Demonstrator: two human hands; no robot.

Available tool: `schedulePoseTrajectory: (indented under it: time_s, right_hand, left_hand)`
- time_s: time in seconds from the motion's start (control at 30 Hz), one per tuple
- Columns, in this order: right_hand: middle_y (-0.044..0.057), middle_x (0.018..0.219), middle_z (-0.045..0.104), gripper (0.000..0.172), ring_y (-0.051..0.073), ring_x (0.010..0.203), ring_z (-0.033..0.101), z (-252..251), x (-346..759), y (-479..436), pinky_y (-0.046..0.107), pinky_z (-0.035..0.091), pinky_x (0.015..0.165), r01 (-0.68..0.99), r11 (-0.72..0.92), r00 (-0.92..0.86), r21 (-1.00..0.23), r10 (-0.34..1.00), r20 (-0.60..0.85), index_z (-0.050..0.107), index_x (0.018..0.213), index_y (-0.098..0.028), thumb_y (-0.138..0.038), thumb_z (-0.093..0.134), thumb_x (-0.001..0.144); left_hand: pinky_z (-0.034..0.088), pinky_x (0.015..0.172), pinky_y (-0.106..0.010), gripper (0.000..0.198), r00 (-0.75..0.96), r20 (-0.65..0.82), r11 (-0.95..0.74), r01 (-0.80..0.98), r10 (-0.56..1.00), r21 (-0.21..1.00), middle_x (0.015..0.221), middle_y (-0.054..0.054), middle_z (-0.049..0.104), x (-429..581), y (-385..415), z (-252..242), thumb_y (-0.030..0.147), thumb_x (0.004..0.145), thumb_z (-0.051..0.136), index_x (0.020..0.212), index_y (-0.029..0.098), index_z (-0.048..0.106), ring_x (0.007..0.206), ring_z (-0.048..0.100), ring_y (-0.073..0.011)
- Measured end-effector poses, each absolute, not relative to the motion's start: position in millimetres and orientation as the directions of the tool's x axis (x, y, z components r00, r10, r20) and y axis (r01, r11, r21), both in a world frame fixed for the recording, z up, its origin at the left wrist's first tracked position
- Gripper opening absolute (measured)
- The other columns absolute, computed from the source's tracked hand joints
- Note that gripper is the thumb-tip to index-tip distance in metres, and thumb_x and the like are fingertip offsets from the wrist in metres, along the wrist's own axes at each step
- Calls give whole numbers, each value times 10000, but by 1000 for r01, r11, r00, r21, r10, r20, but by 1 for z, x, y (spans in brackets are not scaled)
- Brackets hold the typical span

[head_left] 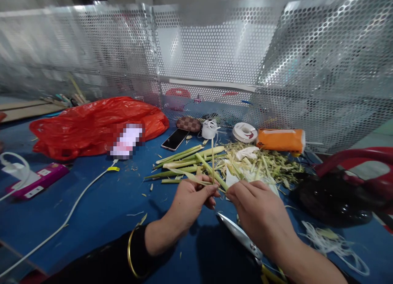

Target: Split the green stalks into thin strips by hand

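Note:
Near the middle of the table, my left hand [192, 198] pinches pale green plant strips [213, 161], one upright and others slanting to the left. My right hand [260, 212] is closed, its fingertips at the lower end of a green stalk [211, 171] close to my left fingers. Beneath my right hand and wrist lie scissors [238, 230], blades pointing up and left, handles partly hidden. Just beyond my hands, several cut green stalks [184, 163] lie on the blue table [123, 210].
Plant scraps [273, 165] are heaped at the right, near an orange packet [281, 140] and a white spool [245, 132]. A dark phone [175, 139] lies behind the stalks. Left are a red plastic bag [92, 120], a lit phone [127, 140] on a cable and a power strip [43, 181]. Perforated metal panels [211, 50] stand behind.

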State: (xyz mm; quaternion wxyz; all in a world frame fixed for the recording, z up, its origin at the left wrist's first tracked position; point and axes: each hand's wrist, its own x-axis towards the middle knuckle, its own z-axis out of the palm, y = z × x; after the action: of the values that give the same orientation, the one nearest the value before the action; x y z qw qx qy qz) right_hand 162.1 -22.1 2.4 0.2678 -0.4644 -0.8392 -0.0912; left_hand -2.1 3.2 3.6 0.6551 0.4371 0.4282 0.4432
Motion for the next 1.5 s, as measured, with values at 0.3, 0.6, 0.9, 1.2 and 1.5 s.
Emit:
schedulePoseTrajectory:
  time_s: [0.3,0.6,0.9,1.2,1.5]
  right_hand:
    - [5,625,615,260,153,556,533,6,164,-19,290,312,606,845,518,-378,-130,751,542,577,738,-191,-147,401,924]
    - [3,635,623,246,154,563,555,5,158,-22,290,345,608,808,555,-415,-197,774,477,561,731,-192,-156,406,918]
    - [6,649,623,232,151,615,555,11,159,-23,262,388,586,694,454,-345,-559,891,296,595,702,-205,-257,487,901]
    - [-25,563,541,241,111,541,501,7,158,-5,247,423,551,174,23,-118,-985,993,2,573,638,-178,-362,604,791]
    - [-20,531,573,230,102,472,526,-4,152,-9,238,429,478,77,41,-56,-996,998,37,567,612,-173,-335,630,764]
  left_hand:
    - [488,536,-217,314,324,-251,350,-299,912,887,679,-40,659,-8,7,1,412,785,656,800,98,653,502,568,-86]
    - [470,509,-193,189,176,-198,234,-216,964,948,627,0,641,-4,7,-4,267,706,733,777,116,645,492,558,-79]
    - [455,514,-185,194,216,-239,292,-260,947,920,693,-40,688,-5,6,-5,266,691,745,797,116,680,575,610,-105]
    - [448,534,-199,213,462,-368,472,-129,807,872,660,-46,668,-5,1,-2,316,675,754,707,112,703,534,588,-93]
    - [426,519,-201,73,464,-377,453,-61,802,889,562,-13,611,-4,0,1,169,647,702,599,116,685,484,508,-73]
